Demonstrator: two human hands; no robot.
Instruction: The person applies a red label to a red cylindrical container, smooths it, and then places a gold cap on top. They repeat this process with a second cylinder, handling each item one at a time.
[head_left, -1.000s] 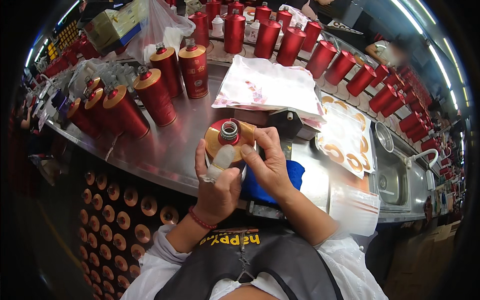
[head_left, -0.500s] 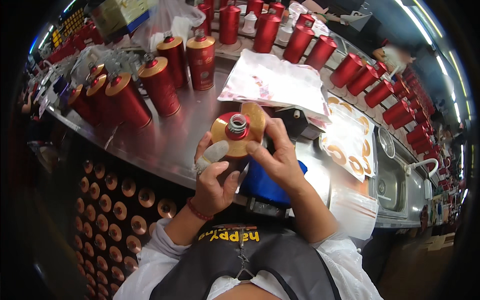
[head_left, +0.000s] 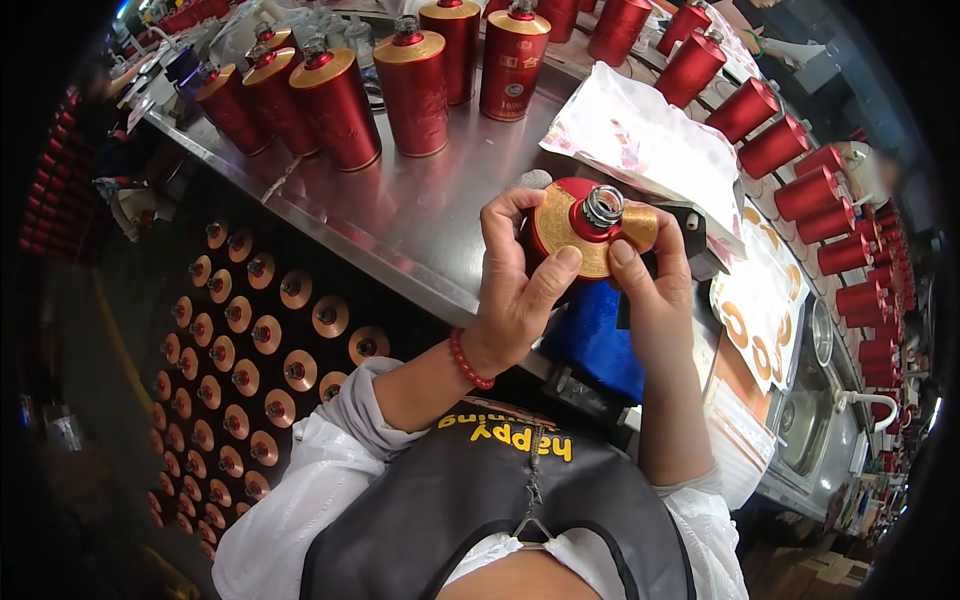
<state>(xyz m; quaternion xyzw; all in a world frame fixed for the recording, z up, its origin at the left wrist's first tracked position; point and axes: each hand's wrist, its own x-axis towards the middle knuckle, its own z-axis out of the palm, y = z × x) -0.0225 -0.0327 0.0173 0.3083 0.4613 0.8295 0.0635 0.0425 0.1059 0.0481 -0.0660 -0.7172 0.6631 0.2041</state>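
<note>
A red bottle [head_left: 572, 188] with a bare clear threaded mouth is tilted toward me between both hands. Around its shoulder lies a gold ring-shaped label [head_left: 562, 222], with one end [head_left: 641, 228] lifted off at the right. My left hand [head_left: 518, 290] is closed round the bottle's left side, thumb pressing on the gold label. A whitish covered fingertip shows behind the bottle. My right hand [head_left: 655, 282] pinches the label's loose end between thumb and fingers. The bottle's lower body is mostly hidden by the hands.
Several red bottles with gold shoulders [head_left: 415, 95] stand on the steel table [head_left: 440, 195]. White sheets [head_left: 640, 135] lie beyond my hands; a sheet of gold rings [head_left: 760, 300] is at right, beside a sink [head_left: 800, 430]. A blue object [head_left: 600, 335] sits under the bottle. Crated bottles [head_left: 240, 375] stand lower left.
My view has swung left, so hands and bottle appear farther right. The left thumb now presses the label; the lifted end has come round to the neck's right, and the bottle's red shoulder shows behind.
</note>
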